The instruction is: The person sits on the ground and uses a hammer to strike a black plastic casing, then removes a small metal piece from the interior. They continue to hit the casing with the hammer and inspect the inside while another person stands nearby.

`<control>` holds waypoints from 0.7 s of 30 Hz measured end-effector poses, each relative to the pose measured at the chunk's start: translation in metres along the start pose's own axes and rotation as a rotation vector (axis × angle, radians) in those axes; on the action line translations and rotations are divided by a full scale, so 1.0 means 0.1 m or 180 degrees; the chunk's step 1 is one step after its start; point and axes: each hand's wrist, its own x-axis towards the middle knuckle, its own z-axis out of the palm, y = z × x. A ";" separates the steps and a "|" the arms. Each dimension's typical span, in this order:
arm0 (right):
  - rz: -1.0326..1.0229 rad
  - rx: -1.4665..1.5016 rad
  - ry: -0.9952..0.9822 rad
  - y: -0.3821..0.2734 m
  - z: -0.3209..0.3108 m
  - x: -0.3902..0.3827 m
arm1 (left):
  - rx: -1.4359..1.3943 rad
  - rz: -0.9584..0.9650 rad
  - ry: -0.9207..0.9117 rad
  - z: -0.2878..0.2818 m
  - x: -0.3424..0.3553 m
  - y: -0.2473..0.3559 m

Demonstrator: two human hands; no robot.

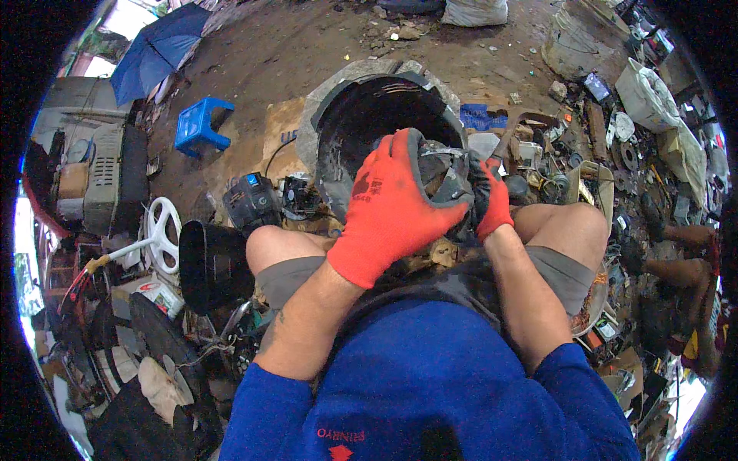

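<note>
My left hand, in a red glove with a dark grey palm, grips a dark, dirty metal part over a large black hollow housing with a pale, rough rim. My right hand, gloved alike, is closed just right of that part, round what looks like the handle of a hammer-like tool angled up and to the right; its fingertips are partly hidden. The housing sits between my bare knees, its lower side hidden by my hands and the part.
A blue stool, a white wheel, a black bin and black machine parts lie left. Scrap and a pale container fill the right, beside another person's legs. An umbrella stands upper left.
</note>
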 end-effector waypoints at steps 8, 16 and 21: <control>-0.0113 0.0246 -0.0107 0.09 -0.10 0.10 | -0.0453 -0.0136 -0.0265 -0.03 -0.05 0.04; 0.0229 0.0711 -0.0142 0.22 -0.22 0.23 | -0.0876 -0.0724 -0.0786 -0.16 -0.13 0.01; 0.0086 0.0306 0.0089 0.21 -0.23 0.20 | -0.1484 -0.0678 -0.1177 -0.20 -0.11 -0.26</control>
